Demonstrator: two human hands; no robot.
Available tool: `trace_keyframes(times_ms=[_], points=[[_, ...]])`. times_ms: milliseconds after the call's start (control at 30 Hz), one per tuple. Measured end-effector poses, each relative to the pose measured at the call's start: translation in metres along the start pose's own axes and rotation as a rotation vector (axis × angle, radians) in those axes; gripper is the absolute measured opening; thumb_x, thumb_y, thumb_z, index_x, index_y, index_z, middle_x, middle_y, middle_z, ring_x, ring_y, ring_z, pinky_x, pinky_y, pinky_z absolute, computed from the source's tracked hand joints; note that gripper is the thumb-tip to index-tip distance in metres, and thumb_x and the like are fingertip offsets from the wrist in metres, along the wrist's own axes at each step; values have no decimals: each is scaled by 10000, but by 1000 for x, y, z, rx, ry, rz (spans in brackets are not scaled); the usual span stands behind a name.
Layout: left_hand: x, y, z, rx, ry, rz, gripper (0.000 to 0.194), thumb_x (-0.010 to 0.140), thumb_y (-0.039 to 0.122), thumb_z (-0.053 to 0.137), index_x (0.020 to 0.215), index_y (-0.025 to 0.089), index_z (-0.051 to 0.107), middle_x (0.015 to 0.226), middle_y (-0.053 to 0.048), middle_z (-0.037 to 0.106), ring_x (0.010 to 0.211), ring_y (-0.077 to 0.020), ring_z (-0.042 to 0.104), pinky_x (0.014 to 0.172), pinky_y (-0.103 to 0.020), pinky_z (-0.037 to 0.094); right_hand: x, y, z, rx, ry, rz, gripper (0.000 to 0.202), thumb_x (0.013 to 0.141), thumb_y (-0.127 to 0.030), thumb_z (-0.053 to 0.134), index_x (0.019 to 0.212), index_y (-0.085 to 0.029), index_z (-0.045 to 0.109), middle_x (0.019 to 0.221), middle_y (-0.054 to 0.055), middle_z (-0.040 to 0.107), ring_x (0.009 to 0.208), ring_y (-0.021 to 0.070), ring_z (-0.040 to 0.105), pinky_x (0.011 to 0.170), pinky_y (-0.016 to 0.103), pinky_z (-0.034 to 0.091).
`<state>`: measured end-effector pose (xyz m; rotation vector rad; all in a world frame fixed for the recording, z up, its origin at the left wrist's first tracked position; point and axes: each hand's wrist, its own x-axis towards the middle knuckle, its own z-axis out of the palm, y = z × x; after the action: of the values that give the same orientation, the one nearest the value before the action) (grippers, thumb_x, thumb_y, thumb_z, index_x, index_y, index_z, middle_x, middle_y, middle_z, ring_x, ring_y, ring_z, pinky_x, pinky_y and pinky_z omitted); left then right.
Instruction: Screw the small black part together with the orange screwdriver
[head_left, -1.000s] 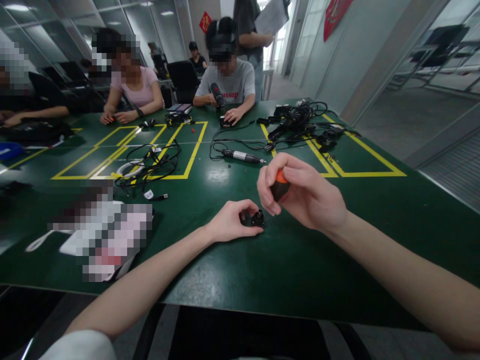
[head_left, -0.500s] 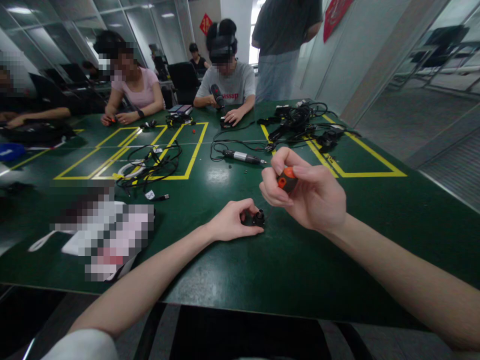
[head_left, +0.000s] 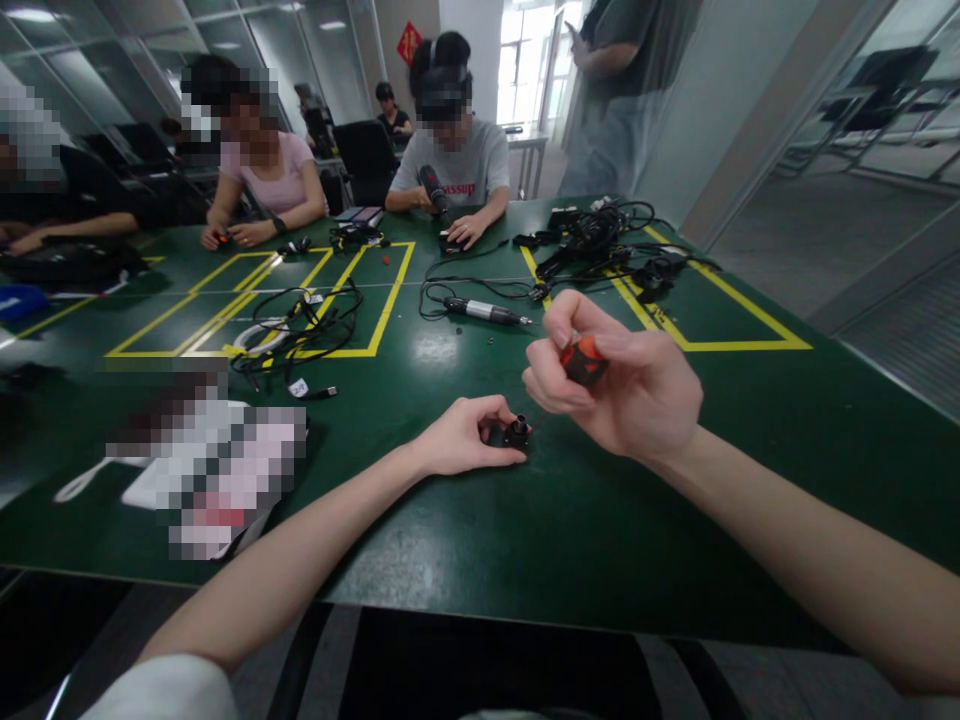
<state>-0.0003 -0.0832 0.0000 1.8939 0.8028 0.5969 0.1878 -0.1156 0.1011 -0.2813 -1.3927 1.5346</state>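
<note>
A small black part [head_left: 517,432] with a short round stem on top stands on the green table [head_left: 420,540]. My left hand [head_left: 472,436] grips it between thumb and fingers, resting on the tabletop. Above and to the right, my right hand [head_left: 615,375] is raised off the table, its fingers wrapped round an orange and dark grey handle [head_left: 583,360]. Any shaft on that handle is too faint to make out. Beyond my hands lies a silver and black pen-shaped tool [head_left: 487,312] with a cable, and tiny dark bits [head_left: 490,341] are near its tip.
Coiled cables [head_left: 330,320] lie at the left and a black cable heap [head_left: 592,240] at the back right. A blurred pink object [head_left: 255,470] is at the near left. Across the table a person [head_left: 457,165] holds a dark power tool [head_left: 433,190].
My right hand has shifted slightly right, and the orange and grey handle has turned in its fingers. The standing person at the back has moved right. My left hand is nearly unchanged.
</note>
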Motion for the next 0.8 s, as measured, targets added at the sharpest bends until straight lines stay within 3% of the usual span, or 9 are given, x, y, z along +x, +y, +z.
trace_keyframes(times_ms=[267,467,567,700,800], points=[[0,-2,-15,-118,-111,-41,387,809,326,832,1142,129,813,1040,-100,826,753,-132,669,717,-257,526,3,-1,0,-47,-3,-23,236,948,-332,591,751,-204,566,607,-20,550,472,123,417,461,269,312],[3,-7,-20,-239,-164,-92,618,774,294,881,1357,156,728,1081,-102,832,909,-182,768,871,-298,572,3,1,1,-55,16,-14,288,974,-384,563,749,-204,569,536,-50,455,452,111,327,470,266,281],[2,-7,-22,-245,-190,-80,622,818,300,855,1398,152,687,1098,-119,828,966,-201,781,923,-325,582,1,1,1,-31,20,2,227,966,-413,561,837,-229,534,525,-79,424,433,106,264,467,261,262],[1,-8,-19,-236,-159,-22,604,812,286,834,1376,143,670,1088,-131,821,940,-195,765,864,-314,583,0,0,0,-42,28,5,234,939,-433,606,877,-252,472,535,-93,427,430,104,264,465,258,265],[0,-5,-14,-171,-116,48,537,769,310,866,1249,137,699,1096,-122,792,945,-192,727,808,-301,569,0,1,-1,-56,26,-5,243,930,-402,635,854,-246,466,570,-79,493,436,103,322,463,254,292]])
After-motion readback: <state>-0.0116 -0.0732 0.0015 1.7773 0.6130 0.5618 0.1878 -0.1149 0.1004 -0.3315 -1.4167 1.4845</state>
